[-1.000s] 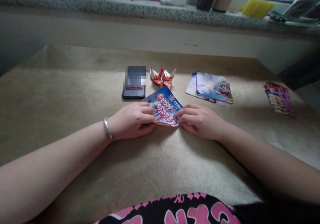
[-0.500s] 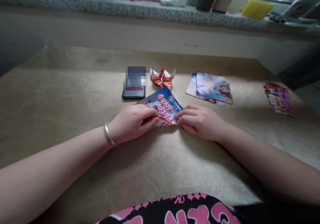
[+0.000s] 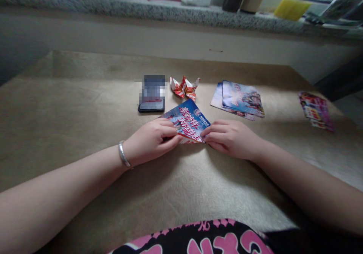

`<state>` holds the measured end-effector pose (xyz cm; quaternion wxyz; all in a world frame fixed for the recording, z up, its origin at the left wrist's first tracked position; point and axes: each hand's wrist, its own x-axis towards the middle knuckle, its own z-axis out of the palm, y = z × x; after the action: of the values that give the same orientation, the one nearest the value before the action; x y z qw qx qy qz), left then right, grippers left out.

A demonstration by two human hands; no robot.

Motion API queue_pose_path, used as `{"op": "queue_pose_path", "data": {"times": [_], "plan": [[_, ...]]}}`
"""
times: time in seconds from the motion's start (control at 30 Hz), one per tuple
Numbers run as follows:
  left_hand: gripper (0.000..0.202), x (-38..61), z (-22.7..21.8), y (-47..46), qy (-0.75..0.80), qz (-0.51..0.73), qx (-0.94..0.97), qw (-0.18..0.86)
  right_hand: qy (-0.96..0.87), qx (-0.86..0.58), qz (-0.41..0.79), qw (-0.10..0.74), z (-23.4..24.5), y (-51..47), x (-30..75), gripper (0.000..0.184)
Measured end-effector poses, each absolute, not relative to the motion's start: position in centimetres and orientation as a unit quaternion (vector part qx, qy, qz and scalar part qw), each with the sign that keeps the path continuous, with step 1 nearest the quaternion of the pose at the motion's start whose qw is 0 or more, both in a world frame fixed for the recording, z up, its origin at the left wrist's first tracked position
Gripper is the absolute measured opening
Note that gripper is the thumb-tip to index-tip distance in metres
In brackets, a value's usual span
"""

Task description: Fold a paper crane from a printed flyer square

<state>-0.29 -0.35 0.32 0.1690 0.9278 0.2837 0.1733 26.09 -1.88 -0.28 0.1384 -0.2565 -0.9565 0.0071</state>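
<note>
A blue printed paper leaflet with red-and-white lettering lies on the table between my hands, folded along its near edge, where a strip of its lighter side shows. My left hand grips the left part of it, thumb at the fold and fingers bent over the top. My right hand pinches the right corner between thumb and fingers. Just beyond the leaflet sits a folded red-and-white paper figure with pointed tips. The leaflet's left corner is partly hidden behind my left hand.
A phone, partly blurred out, lies left of the paper figure. Blue leaflets are stacked to the right, and pink-purple printed papers lie farther right. Behind the table, a stone windowsill holds bottles and a yellow item.
Both hands and the leaflet have shifted very slightly to the right. My hold on the paper looks the same.
</note>
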Motion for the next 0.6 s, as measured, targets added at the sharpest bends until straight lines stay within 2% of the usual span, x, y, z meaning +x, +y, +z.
{"op": "queue_pose_path", "data": {"times": [0.37, 0.6], "plan": [[0.022, 0.8, 0.1, -1.4, 0.386, 0.17, 0.892, 0.162, -0.921, -0.346, 0.034, 0.178, -0.4, -3.6, 26.4, 0.014], [0.025, 0.8, 0.0, -0.7, 0.383, 0.148, 0.904, 0.123, -0.906, -0.375, 0.019, 0.197, -0.7, -3.7, 26.7, 0.02]]}}
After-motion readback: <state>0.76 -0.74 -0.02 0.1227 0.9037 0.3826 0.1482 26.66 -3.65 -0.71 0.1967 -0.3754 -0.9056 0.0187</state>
